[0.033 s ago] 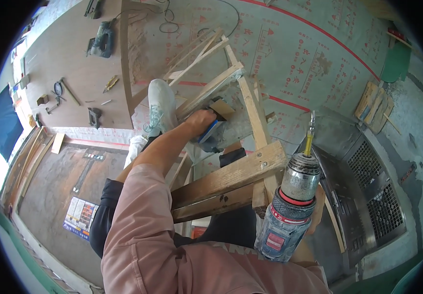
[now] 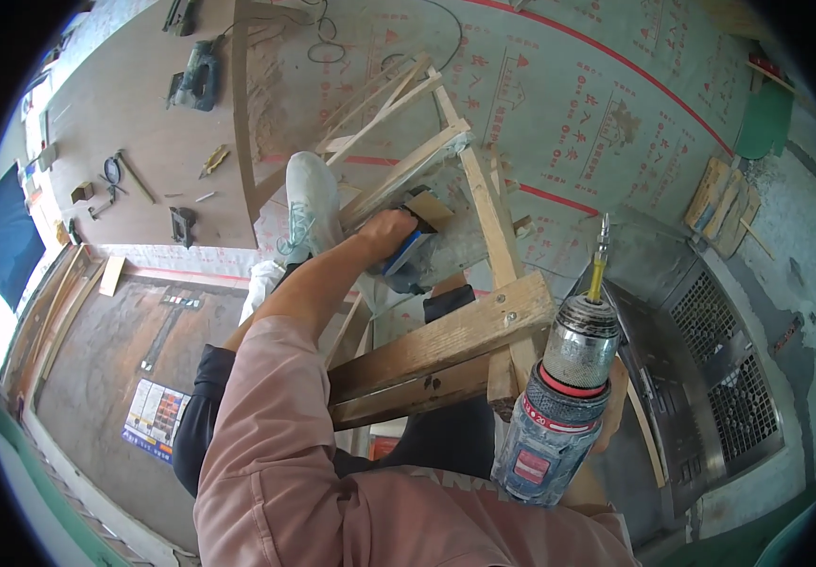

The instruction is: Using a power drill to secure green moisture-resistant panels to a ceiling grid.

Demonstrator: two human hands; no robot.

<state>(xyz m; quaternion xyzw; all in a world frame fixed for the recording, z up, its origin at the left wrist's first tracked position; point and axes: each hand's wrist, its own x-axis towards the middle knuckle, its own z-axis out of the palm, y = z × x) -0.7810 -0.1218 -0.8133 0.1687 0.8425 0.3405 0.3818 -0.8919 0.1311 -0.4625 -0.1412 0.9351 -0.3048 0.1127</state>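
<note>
My right hand is closed on a cordless drill, mostly hidden behind its body. The drill points away from me, with a yellow-shanked driver bit in its metal chuck. My left arm reaches down beside a wooden sawhorse-like frame. My left hand is curled at a dark blue and black object, next to a small open cardboard box. Its fingertips are hidden, and what they grip cannot be made out. Two screws show in the frame's near wooden beam.
At the left, a brown board bears a jigsaw-like power tool, a hammer, yellow-handled pliers and other tools. A dark metal cabinet with grilles stands at the right. Printed green sheeting covers the far floor.
</note>
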